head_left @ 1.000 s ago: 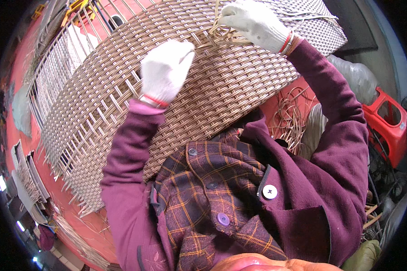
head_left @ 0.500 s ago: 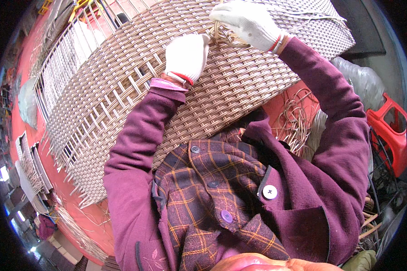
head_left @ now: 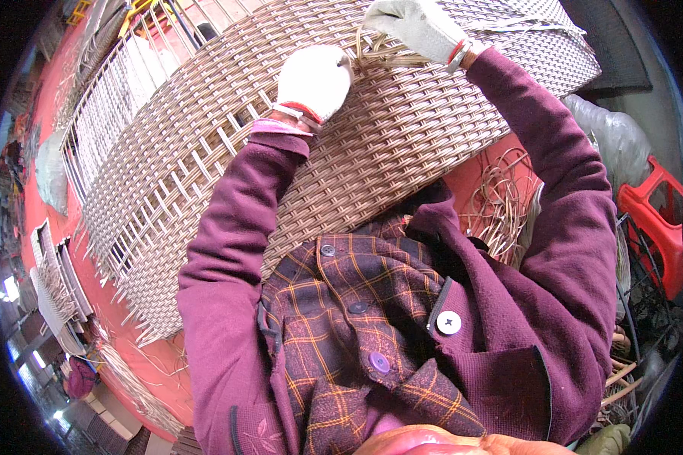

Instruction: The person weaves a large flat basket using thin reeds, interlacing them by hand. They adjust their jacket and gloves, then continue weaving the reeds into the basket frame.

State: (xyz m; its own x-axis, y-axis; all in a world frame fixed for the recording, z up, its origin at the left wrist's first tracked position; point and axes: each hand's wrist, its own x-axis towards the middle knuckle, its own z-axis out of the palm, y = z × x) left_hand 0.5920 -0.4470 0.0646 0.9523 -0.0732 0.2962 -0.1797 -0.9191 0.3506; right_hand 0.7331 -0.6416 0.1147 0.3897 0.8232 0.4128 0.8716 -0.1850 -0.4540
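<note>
1. Where the wicker panel (head_left: 402, 144) leans over a red floor (head_left: 478, 174), both gloved hands work.
2. Left hand (head_left: 313, 80) presses flat, fingers together.
3. Right hand (head_left: 421, 26) pinches strands (head_left: 383, 57) (loose ends).
4. Red crate (head_left: 656, 227) stands right.

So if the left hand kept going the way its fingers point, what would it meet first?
Probably the bunch of loose cane strands just beyond its fingertips, which the right hand grips against the woven wicker panel. The left hand already lies on that panel; depth is hard to judge.
</note>
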